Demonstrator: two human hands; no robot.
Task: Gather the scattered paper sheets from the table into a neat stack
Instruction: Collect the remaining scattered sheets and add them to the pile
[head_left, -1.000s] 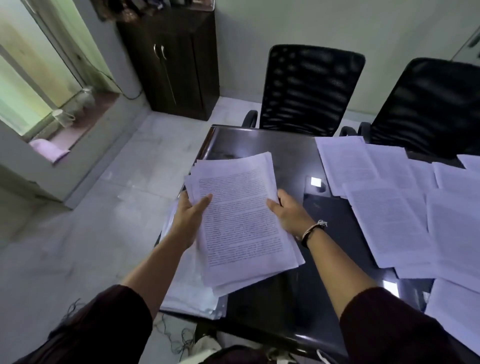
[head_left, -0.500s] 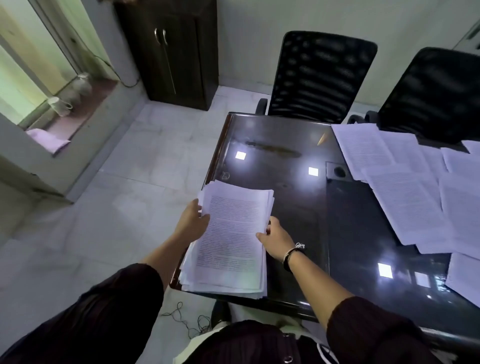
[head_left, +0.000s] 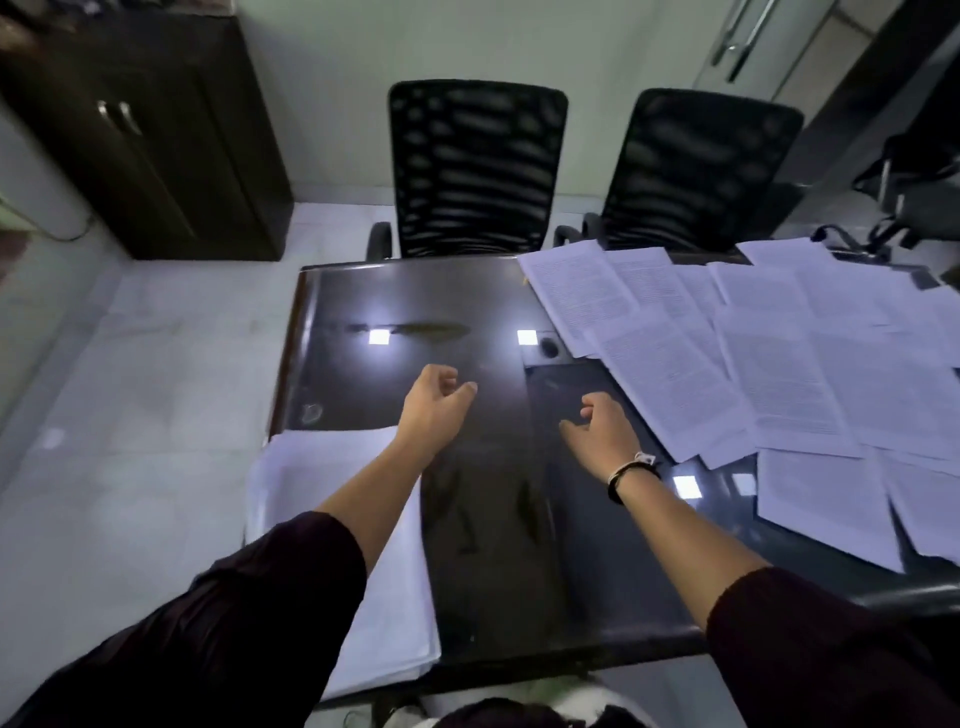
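So the glossy dark brown rectangular table (head_left: 483, 571) has a thick stack of white paper sheets (head_left: 400, 597) sitting on its near left corner, slightly hanging over the left edge. Over on the right side there's a whole mess of loose white printed sheets (head_left: 779, 374) overlapping each other. A small round dark grommet (head_left: 548, 347) sits in the tabletop just beside the closest loose sheet.
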